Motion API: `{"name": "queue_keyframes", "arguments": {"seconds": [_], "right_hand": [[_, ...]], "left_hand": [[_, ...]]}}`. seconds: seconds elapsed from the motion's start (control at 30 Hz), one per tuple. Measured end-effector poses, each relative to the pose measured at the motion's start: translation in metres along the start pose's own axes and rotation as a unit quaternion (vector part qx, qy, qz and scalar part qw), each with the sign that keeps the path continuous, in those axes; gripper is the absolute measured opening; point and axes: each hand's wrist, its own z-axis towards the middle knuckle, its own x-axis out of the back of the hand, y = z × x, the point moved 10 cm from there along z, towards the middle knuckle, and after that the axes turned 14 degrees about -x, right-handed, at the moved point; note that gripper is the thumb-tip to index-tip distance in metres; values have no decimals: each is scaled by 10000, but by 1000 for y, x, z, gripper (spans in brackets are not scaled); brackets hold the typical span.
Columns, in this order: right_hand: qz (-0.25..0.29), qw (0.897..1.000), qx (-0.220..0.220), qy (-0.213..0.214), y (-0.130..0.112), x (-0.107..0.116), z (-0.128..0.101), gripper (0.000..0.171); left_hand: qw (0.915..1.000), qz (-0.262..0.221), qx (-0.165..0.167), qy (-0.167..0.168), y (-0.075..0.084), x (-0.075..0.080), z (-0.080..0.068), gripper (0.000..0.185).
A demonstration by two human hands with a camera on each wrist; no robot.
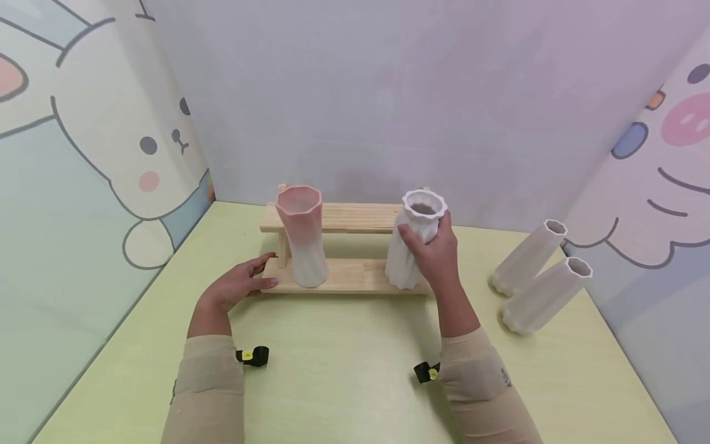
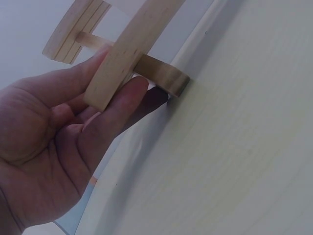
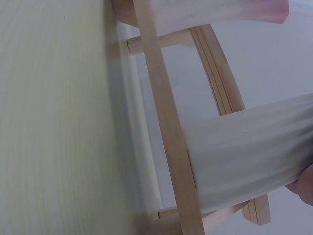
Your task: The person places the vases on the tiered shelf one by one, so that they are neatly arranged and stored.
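The left hand (image 2: 54, 147) lies open, palm showing, its straight fingers (image 2: 120, 105) touching the end of a pale wooden shelf (image 2: 127, 51). The shelf's lower board (image 2: 164, 73) rests on the light green tabletop (image 2: 230, 147).

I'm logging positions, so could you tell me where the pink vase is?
In the head view, the pink vase stands upright on the left end of the wooden rack's lower shelf, beside the left hand.

Both arms in snug beige long sleeves, cuffs ending just above the wrists; left hand (image 1: 240, 285) & right hand (image 1: 438, 253) bare, no rings or watch visible. Small black clip w/ yellow dot on each sleeve's inner side, approx mid-forearm.
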Motion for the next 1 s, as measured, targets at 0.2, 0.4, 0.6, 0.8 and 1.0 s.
{"name": "queue_keyframes", "arguments": {"seconds": [0.2, 0.4, 0.6, 0.8, 1.0], "right_hand": [[-20, 9999, 111, -22, -2, 0, 0, 71], [-51, 9999, 13, -111, -2, 0, 0, 71], [-55, 9995, -115, -292, -1, -2, -1, 72], [-92, 9992, -190, -351, -4, -2, -1, 74], [-97, 9981, -361, -489, -13, -1, -9, 74]], "left_hand": [[10000, -12, -36, -8, 0, 0, 1, 76], [10000, -58, -78, 0, -1, 0, 3, 77], [9999, -86, -72, 42, -17, 2, 7, 79], [9999, -56, -126, 98, -27, 6, 12, 81], [9999, -64, -109, 77, -28, 5, 10, 79]]}}
